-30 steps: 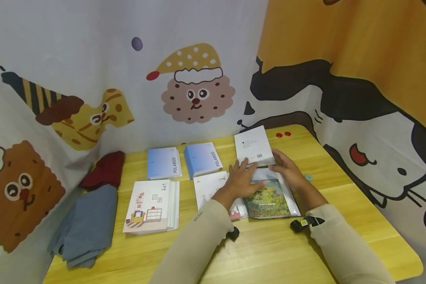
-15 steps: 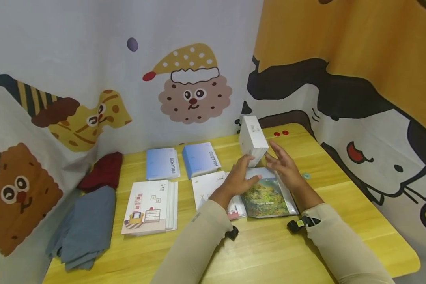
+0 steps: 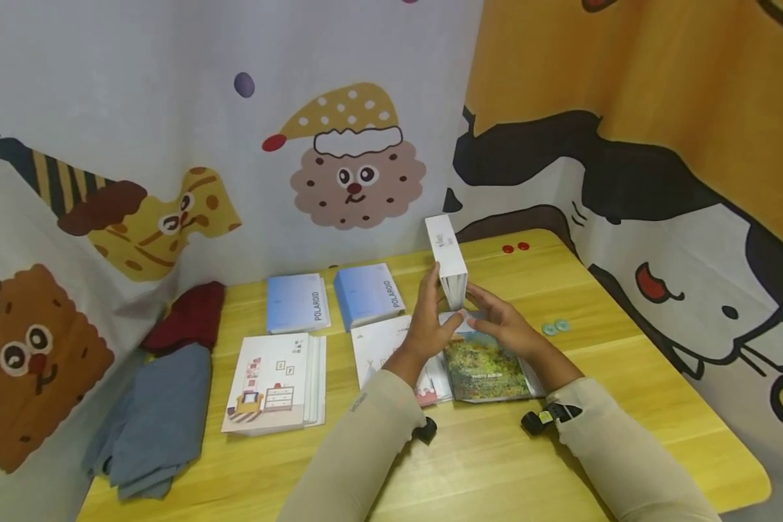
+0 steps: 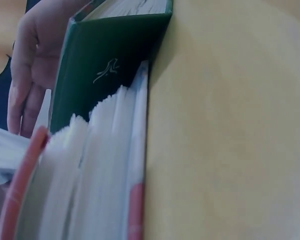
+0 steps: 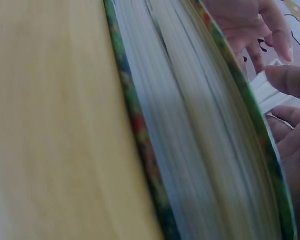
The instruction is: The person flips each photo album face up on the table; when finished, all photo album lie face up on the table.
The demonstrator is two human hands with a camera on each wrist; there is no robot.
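In the head view a thick white album (image 3: 449, 250) stands on its edge, page side toward me, between both hands. My left hand (image 3: 425, 319) lies along its left cover, fingers extended and thumb spread. On its right side my right hand (image 3: 499, 319) touches it near the bottom with lightly bent fingers. Below the hands lies the photo album (image 3: 489, 370) with a landscape cover; its green outer side (image 4: 110, 65) shows in the left wrist view. Beside it, a white illustrated album (image 3: 375, 344) is partly covered by my left arm.
Two blue Polaroid albums (image 3: 293, 301) are at the back, and a stack of white albums (image 3: 270, 380) at the left. Folded grey cloth (image 3: 159, 417) and dark red cloth (image 3: 189, 315) lie at the left edge. Small teal discs (image 3: 554, 328) and red discs (image 3: 515, 248) sit right.
The white album, lying flat a second ago, has been turned up onto its edge and shifted slightly left. The right hand moved left toward it, uncovering a second teal disc.
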